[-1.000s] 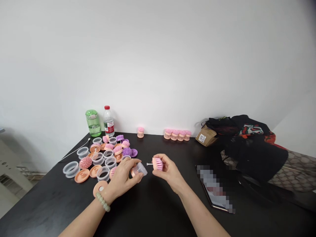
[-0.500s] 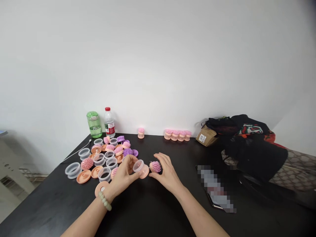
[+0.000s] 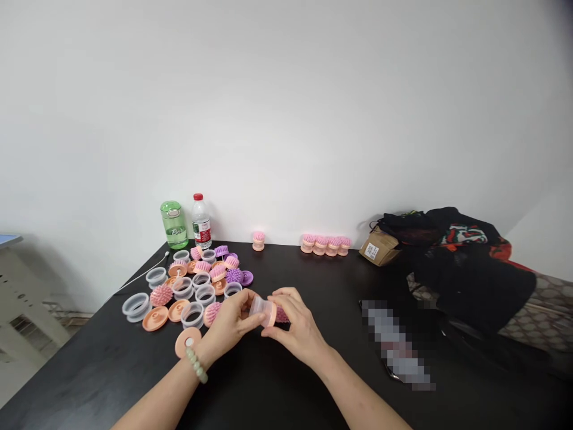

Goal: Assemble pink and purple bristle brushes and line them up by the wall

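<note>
Holding a clear plastic ring [image 3: 262, 309] in its fingertips, the left hand [image 3: 228, 325] has its grip clamped on the ring's near side; the right hand [image 3: 299, 328] has its grip closed around a peach lid [image 3: 273, 315] and a pink brush head [image 3: 282, 315], which sit against the ring's far end; the brush head is partly hidden behind the right fingers; these pieces are held between the two hands, toward the near middle of the black table [image 3: 107, 364]; a jade bead bracelet [image 3: 196, 364] circles the left wrist, and a peach disc [image 3: 188, 341] with a central hole lies on the table just beside it; a loose pile of parts spreads to the left of the hands, holding clear rings [image 3: 136, 307], peach lids [image 3: 155, 318], a pink spiky brush head [image 3: 161, 295] and a purple brush head [image 3: 233, 276]; a white cable [image 3: 143, 276] runs off the table's left edge; a green bottle [image 3: 173, 225] and a water bottle [image 3: 201, 224] with a red cap stand at the far edge; a single assembled brush [image 3: 258, 240] and a row of four more [image 3: 325, 245] stand along that edge too; a cardboard parcel [image 3: 380, 248] and a heap of dark clothing [image 3: 470, 280] sit toward the far right corner; a phone [image 3: 396, 345], its screen pixelated, lies right of the hands.
</note>
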`<act>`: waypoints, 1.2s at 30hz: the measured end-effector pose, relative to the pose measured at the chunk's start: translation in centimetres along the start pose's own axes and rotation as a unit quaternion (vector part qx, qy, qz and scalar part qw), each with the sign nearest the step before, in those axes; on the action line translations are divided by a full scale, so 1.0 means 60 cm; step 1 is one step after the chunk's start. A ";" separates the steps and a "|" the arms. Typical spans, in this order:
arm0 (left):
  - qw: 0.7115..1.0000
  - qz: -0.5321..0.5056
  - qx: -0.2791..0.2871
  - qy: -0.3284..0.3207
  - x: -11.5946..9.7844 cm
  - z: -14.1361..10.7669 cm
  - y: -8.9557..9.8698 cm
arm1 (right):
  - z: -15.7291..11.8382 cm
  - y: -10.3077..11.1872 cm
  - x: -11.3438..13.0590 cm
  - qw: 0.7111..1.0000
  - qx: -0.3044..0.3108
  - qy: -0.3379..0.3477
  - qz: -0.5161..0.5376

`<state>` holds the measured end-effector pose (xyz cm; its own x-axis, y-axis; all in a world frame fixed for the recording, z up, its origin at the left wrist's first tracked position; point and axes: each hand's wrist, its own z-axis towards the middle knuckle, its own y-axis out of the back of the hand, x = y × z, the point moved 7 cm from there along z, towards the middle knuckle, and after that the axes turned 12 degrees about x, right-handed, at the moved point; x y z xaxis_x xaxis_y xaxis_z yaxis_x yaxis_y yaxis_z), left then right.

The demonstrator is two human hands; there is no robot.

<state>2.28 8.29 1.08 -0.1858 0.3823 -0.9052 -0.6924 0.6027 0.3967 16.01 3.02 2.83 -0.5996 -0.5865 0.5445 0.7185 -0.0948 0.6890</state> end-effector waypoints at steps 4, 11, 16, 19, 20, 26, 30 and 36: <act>1.000 -0.022 -0.012 0.016 -0.006 -0.002 -0.002 | -0.003 0.004 0.021 0.996 -0.035 0.067 -0.056; 0.984 -0.156 -0.009 0.086 0.014 -0.004 -0.018 | -0.014 0.005 0.047 0.982 -0.040 0.139 -0.122; 0.992 -0.095 -0.057 0.059 0.000 -0.011 0.031 | -0.016 0.037 -0.011 0.990 -0.137 0.016 -0.019; 0.990 0.114 -0.075 -0.022 -0.032 -0.016 0.057 | -0.020 0.051 -0.091 0.965 -0.185 -0.136 0.128; 0.979 0.185 -0.073 -0.046 -0.040 -0.018 0.057 | -0.021 0.051 -0.115 0.953 -0.178 -0.174 0.174; 0.893 0.440 0.007 -0.089 -0.027 -0.021 0.009 | -0.034 0.060 -0.178 0.941 -0.031 -0.263 0.210; 0.874 0.480 0.032 -0.069 -0.013 -0.020 -0.004 | -0.044 0.054 -0.181 0.943 0.070 -0.277 0.170; 0.874 0.478 0.025 -0.080 -0.021 -0.021 -0.004 | -0.037 0.028 -0.165 0.956 0.098 -0.248 0.118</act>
<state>1.76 6.79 1.92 -0.5602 0.8189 -0.1245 -0.2410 -0.0173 0.9704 23.93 6.86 -2.47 -0.5567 -0.1141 0.8228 0.8040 0.1752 0.5683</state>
